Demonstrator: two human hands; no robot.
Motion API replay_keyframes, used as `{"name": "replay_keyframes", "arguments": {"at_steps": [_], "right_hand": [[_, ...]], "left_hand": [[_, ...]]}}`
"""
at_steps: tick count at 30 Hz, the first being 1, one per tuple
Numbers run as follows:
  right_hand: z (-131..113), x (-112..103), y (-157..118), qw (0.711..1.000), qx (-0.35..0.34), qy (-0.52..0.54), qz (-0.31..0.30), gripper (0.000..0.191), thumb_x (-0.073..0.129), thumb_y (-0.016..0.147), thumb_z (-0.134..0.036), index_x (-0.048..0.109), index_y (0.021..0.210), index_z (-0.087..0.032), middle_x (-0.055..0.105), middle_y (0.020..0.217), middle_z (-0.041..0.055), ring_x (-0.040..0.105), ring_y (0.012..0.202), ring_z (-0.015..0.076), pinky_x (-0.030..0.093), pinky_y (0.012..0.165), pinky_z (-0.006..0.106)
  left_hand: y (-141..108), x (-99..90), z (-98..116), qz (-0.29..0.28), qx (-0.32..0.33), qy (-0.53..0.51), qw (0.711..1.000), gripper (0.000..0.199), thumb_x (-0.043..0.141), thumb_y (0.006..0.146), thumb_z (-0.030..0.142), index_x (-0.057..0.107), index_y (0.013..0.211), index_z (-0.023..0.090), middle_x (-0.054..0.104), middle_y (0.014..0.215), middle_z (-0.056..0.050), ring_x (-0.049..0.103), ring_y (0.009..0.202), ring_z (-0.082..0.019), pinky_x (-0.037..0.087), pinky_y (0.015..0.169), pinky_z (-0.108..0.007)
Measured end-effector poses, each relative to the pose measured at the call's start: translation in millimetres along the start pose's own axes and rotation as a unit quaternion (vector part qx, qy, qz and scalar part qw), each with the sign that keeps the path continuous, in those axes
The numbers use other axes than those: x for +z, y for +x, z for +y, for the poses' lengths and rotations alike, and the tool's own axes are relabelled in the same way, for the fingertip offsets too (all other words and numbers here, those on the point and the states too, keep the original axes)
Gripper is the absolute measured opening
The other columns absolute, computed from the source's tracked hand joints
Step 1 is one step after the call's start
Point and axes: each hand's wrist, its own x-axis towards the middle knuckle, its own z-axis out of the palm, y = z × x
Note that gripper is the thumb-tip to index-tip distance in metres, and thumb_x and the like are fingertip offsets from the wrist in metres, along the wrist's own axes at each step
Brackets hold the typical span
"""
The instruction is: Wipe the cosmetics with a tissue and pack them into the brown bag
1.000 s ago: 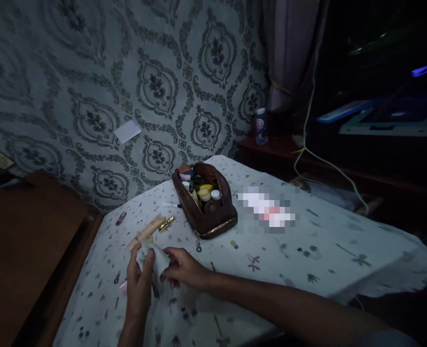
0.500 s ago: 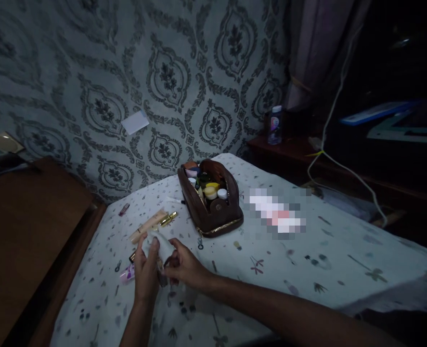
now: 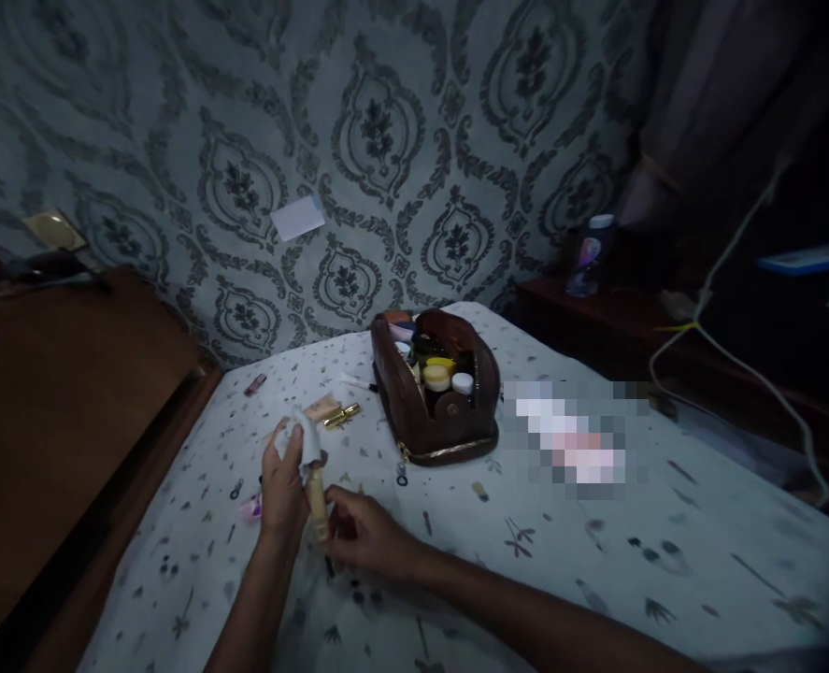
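Observation:
My left hand (image 3: 282,486) is closed on a crumpled white wipe or cloth (image 3: 310,441), thumb pressed on top. A slim beige tube (image 3: 317,503) stands against the cloth's lower edge, and my right hand (image 3: 368,535) pinches its lower end. Just beyond my left hand lie a flat peach-coloured tube (image 3: 321,408), partly covered, and a gold cylinder (image 3: 342,416) like a lipstick. A pink and purple tube (image 3: 251,508) shows beside my left wrist. To the right stands an unzipped brown toiletry bag (image 3: 449,444) with several jars inside.
A thin white tube with a dark end (image 3: 359,381) and a small reddish item (image 3: 255,384) lie on the patterned sheet (image 3: 561,579). A blurred-out pink and white object (image 3: 575,439) is right of the bag. A bottle (image 3: 588,257) stands on the dark side table; a cable (image 3: 743,402) hangs nearby.
My right hand has moved slightly down and away from the cloth, and the beige tube now shows between my hands. My view has turned a little left.

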Motion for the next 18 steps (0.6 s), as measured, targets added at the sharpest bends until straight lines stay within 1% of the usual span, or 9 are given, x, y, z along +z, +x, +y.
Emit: {"name": "replay_keyframes", "arguments": {"at_steps": [2, 4, 7, 9, 10, 12, 15, 16, 18], "right_hand": [[1, 0, 1, 0.999, 0.016, 0.041, -0.005, 0.018, 0.063, 0.075, -0.028, 0.052, 0.085, -0.018, 0.054, 0.063, -0.0055, 0.051, 0.050, 0.0089, 0.039, 0.047, 0.019], [0, 0, 0, 0.998, 0.026, 0.057, -0.002, 0.020, 0.060, 0.078, -0.034, 0.052, 0.084, -0.017, 0.054, 0.063, -0.0038, 0.051, 0.050, 0.0103, 0.042, 0.049, 0.022], [-10, -7, -5, 0.999, -0.005, 0.016, 0.041, 0.015, 0.061, 0.076, -0.029, 0.056, 0.080, -0.016, 0.056, 0.069, -0.0014, 0.053, 0.059, 0.0115, 0.044, 0.055, 0.023], [-24, -17, -12, 0.997, -0.029, -0.013, 0.074, 0.011, 0.062, 0.074, -0.023, 0.058, 0.081, -0.015, 0.058, 0.074, -0.0004, 0.054, 0.067, 0.0125, 0.045, 0.059, 0.023], [-33, -25, -17, 0.995, -0.034, -0.020, 0.087, 0.012, 0.062, 0.075, -0.022, 0.058, 0.083, -0.016, 0.060, 0.076, 0.0001, 0.056, 0.069, 0.0132, 0.046, 0.061, 0.023], [-54, -46, -29, 0.992, -0.034, -0.021, 0.117, 0.017, 0.065, 0.076, -0.025, 0.058, 0.089, -0.016, 0.063, 0.079, 0.0010, 0.059, 0.070, 0.0140, 0.047, 0.058, 0.023], [-90, -84, -47, 0.979, -0.059, -0.041, 0.192, 0.024, 0.070, 0.078, -0.033, 0.059, 0.094, -0.017, 0.066, 0.079, 0.0018, 0.062, 0.065, 0.0137, 0.050, 0.055, 0.024], [-102, -97, -53, 0.970, -0.075, -0.058, 0.223, 0.025, 0.069, 0.080, -0.037, 0.060, 0.092, -0.017, 0.068, 0.077, 0.0026, 0.063, 0.064, 0.0137, 0.051, 0.056, 0.024], [-123, -121, -61, 0.942, -0.116, -0.106, 0.298, 0.028, 0.066, 0.085, -0.044, 0.064, 0.091, -0.017, 0.069, 0.074, 0.0040, 0.064, 0.063, 0.0141, 0.054, 0.059, 0.026]], "left_hand": [[-3, 3.2, -6, 0.005, -0.015, -0.013, 1.000, 0.052, 0.081, 0.064, 0.046, 0.054, 0.100, 0.020, 0.050, 0.060, 0.011, 0.046, 0.046, -0.004, 0.042, 0.049, -0.016], [-5, 4.8, -13, 0.014, -0.030, -0.020, 0.999, 0.053, 0.081, 0.066, 0.045, 0.054, 0.104, 0.020, 0.051, 0.060, 0.010, 0.048, 0.047, -0.005, 0.042, 0.050, -0.017], [-6, 4.4, -21, 0.028, -0.045, -0.030, 0.998, 0.056, 0.082, 0.064, 0.044, 0.054, 0.107, 0.021, 0.055, 0.064, 0.009, 0.052, 0.048, -0.007, 0.043, 0.051, -0.018], [-5, 3.3, -25, 0.024, -0.053, -0.029, 0.998, 0.057, 0.081, 0.064, 0.045, 0.054, 0.108, 0.021, 0.057, 0.065, 0.008, 0.052, 0.049, -0.007, 0.043, 0.051, -0.019], [-6, 2.6, -28, 0.021, -0.059, -0.027, 0.998, 0.058, 0.081, 0.064, 0.046, 0.054, 0.109, 0.021, 0.057, 0.065, 0.007, 0.052, 0.049, -0.007, 0.043, 0.050, -0.019], [-7, 0.7, -35, 0.016, -0.083, -0.024, 0.996, 0.062, 0.082, 0.062, 0.048, 0.054, 0.110, 0.021, 0.059, 0.067, 0.007, 0.052, 0.049, -0.008, 0.042, 0.049, -0.019], [-10, -3.2, -47, 0.009, -0.126, -0.001, 0.992, 0.063, 0.081, 0.062, 0.052, 0.055, 0.110, 0.023, 0.059, 0.068, 0.006, 0.052, 0.051, -0.009, 0.042, 0.048, -0.019], [-12, -4.6, -51, 0.002, -0.131, 0.016, 0.991, 0.060, 0.079, 0.064, 0.054, 0.056, 0.109, 0.023, 0.059, 0.069, 0.005, 0.053, 0.053, -0.010, 0.043, 0.050, -0.019], [-15, -7.3, -58, -0.014, -0.121, 0.066, 0.990, 0.055, 0.076, 0.068, 0.055, 0.059, 0.108, 0.022, 0.063, 0.077, 0.002, 0.060, 0.064, -0.013, 0.047, 0.056, -0.021]]}}
